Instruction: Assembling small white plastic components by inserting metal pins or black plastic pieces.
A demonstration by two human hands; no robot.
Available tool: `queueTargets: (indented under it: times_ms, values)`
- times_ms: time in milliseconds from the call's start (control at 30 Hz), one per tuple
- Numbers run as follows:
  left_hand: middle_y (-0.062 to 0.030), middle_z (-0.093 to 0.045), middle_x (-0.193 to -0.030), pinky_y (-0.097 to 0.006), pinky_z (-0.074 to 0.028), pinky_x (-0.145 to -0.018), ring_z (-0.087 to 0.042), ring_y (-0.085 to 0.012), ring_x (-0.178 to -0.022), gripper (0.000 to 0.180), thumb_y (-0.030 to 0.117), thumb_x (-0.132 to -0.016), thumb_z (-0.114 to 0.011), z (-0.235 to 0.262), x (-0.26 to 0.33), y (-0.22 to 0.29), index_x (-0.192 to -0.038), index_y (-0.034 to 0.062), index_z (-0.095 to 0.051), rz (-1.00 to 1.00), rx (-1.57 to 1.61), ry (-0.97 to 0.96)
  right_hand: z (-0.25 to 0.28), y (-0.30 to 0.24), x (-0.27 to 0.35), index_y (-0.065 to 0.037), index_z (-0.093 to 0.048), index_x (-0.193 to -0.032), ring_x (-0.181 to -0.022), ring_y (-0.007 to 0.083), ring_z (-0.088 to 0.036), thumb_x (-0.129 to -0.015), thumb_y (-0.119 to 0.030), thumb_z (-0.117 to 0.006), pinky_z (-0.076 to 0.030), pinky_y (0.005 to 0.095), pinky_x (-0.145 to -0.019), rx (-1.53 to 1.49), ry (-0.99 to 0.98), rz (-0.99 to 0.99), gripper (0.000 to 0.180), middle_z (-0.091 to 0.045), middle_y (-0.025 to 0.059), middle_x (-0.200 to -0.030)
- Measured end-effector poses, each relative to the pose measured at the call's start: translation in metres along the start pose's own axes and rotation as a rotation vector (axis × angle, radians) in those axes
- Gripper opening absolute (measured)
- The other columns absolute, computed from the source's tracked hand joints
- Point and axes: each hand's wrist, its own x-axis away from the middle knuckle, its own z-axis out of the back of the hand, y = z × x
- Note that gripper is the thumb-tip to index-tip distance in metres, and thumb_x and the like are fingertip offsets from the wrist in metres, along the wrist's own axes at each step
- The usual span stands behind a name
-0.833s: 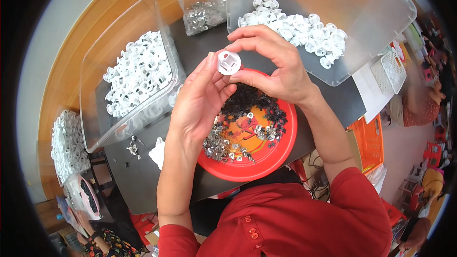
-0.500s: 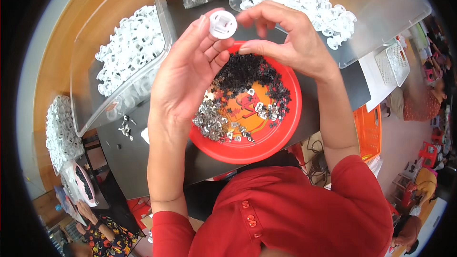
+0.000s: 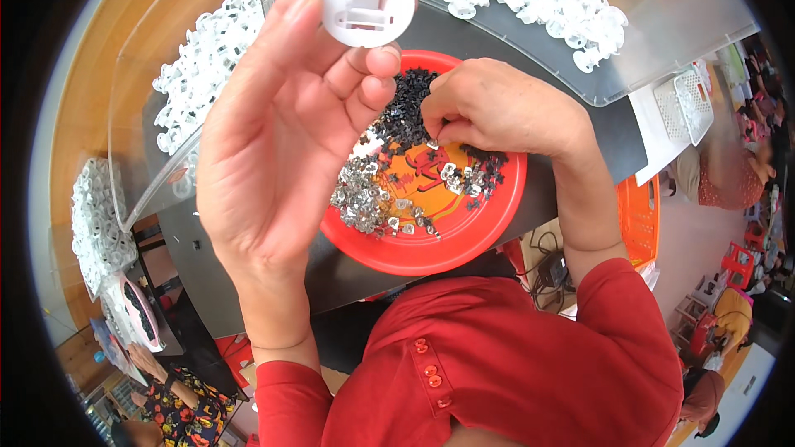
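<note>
The dark surface point(image 3: 207, 298) carries everything. On it, a clear bin point(image 3: 687, 16) stands far right and a second clear bin point(image 3: 153, 193) far left, both with white pieces inside. The red tray point(image 3: 414, 267) sits between the forearms, nearer the person than either bin.

The left hand point(image 3: 286, 128) is raised over the left side of the tray, palm up. The right hand point(image 3: 505, 108) is low over the tray's far right part, knuckles up, reaching in from the right.

Inside the tray, black parts point(image 3: 406, 103) are heaped at the far side, and loose metal clips point(image 3: 360, 199) lie mostly at the left, with a smaller cluster point(image 3: 464, 178) at the right.

The white cap point(image 3: 368, 4) is in the left hand, pinched at its left edge between thumb and fingers, its recessed face turned up. Being round, it has no long axis. It lies to the left of the right hand's fingers and farther off, held well above the tray and apart from them.

The smallest thing is a single clip point(image 3: 432, 146), right at the right hand's fingertips. Those fingers are bent and drawn nearly together; whether they grip the clip or only touch it, I cannot tell. The right hand is clearly nearer to it than the left.
</note>
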Motion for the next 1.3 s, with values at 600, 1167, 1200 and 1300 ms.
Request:
queueTargets:
  times_ms: [600,1167,1200,1300]
  values:
    - [-0.0229,-0.05,-0.119,-0.027,-0.047,-0.079,-0.051,-0.0176,-0.092,0.033,0.02,-0.097,-0.046,-0.002,-0.002,-0.006,-0.122,0.0003,-0.047,-0.033,-0.256,0.098,-0.012,-0.007,-0.002,-0.001,-0.06,-0.072,-0.071,0.0311,-0.059,-0.071,-0.013,-0.063,-0.046,0.0397,-0.065,0.154,0.019,-0.004,0.012,-0.058,0.0118,-0.068]
    - [0.006,-0.056,-0.074,-0.016,-0.037,-0.06,-0.046,0.0007,-0.067,0.01,0.012,-0.087,-0.065,-0.003,-0.011,-0.032,-0.093,0.0044,-0.063,-0.115,-0.93,0.239,0.032,-0.003,0.007,0.0,-0.062,-0.085,-0.075,0.0051,-0.054,-0.077,-0.003,-0.067,-0.044,0.0193,-0.068,-1.045,0.382,0.135,0.009,-0.06,0.0006,-0.083]
    - [0.006,-0.056,-0.074,-0.016,-0.037,-0.06,-0.046,0.0007,-0.067,0.01,0.012,-0.087,-0.065,-0.001,-0.011,-0.033,-0.093,0.0044,-0.063,-0.121,-0.934,0.237,0.03,-0.001,0.007,0.0,-0.062,-0.085,-0.075,0.0051,-0.054,-0.077,-0.003,-0.067,-0.044,0.0193,-0.068,-1.042,0.382,0.142,0.009,-0.06,0.0006,-0.083]
    - [0.0059,-0.054,-0.074,-0.016,-0.037,-0.059,-0.045,0.0006,-0.066,0.01,0.012,-0.086,-0.065,0.003,-0.011,-0.034,-0.09,0.0034,-0.062,-0.183,-0.98,0.217,0.026,0.004,0.004,-0.002,-0.064,-0.089,-0.071,0.0022,-0.054,-0.081,-0.011,-0.069,-0.042,0.0176,-0.062,-0.907,0.413,0.139,0.014,-0.063,-0.0023,-0.081]
